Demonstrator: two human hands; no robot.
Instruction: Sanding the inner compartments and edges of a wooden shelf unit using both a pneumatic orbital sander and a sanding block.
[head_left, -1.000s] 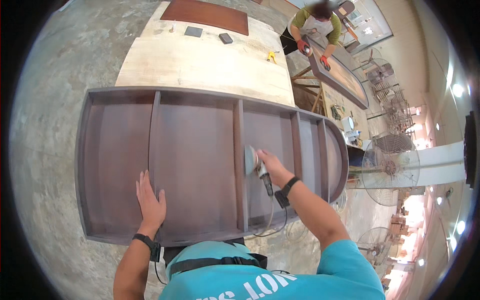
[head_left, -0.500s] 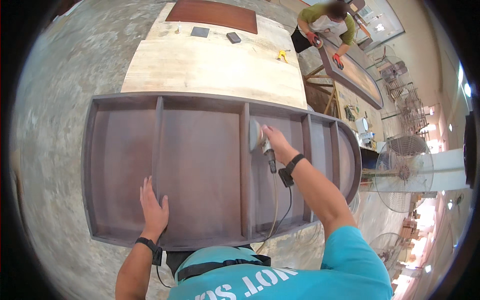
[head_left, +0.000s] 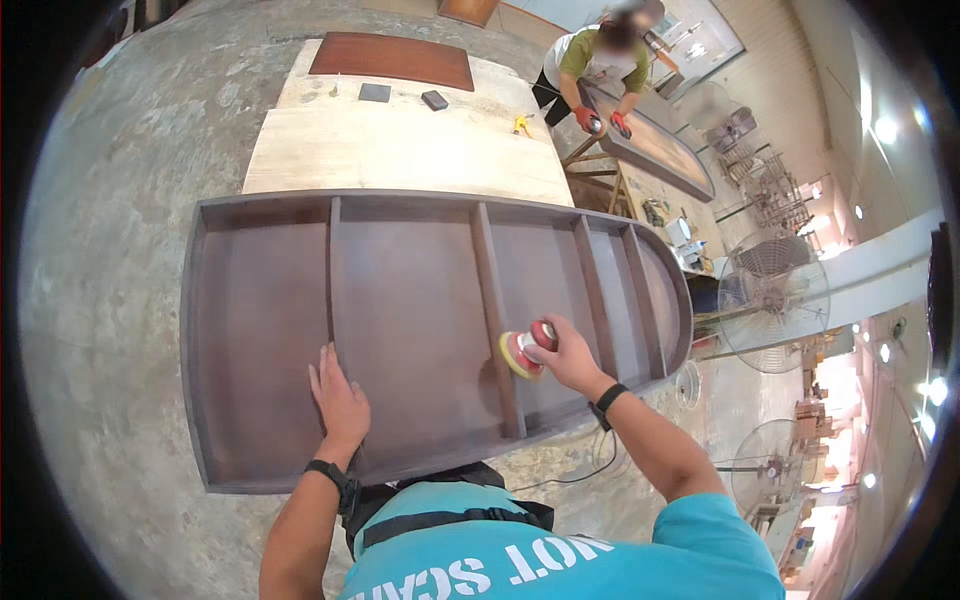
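A dark brown cabinet frame (head_left: 405,300) with a rounded right end lies in front of me, split by upright dividers into several shallow compartments. My right hand (head_left: 568,358) is closed around an orbital sander (head_left: 522,350) with a red and silver body and a yellowish pad. Its pad is tilted on edge against the right side of a middle divider (head_left: 487,262). Fingers outstretched, my left hand (head_left: 341,402) rests on the lower part of the left divider (head_left: 335,270) and holds nothing.
Beyond the frame, a pale wooden board (head_left: 400,155) carries a reddish-brown panel (head_left: 390,60), a grey square pad (head_left: 375,92), a dark block (head_left: 434,100) and a yellow tool (head_left: 522,124). A co-worker (head_left: 605,60) wearing red gloves sands another frame (head_left: 655,150). Fans (head_left: 772,290) stand at right.
My right hand has drawn the sander down along the divider, nearer to me, and turned it. My left hand stays on its divider. The whole view has shifted and tilted.
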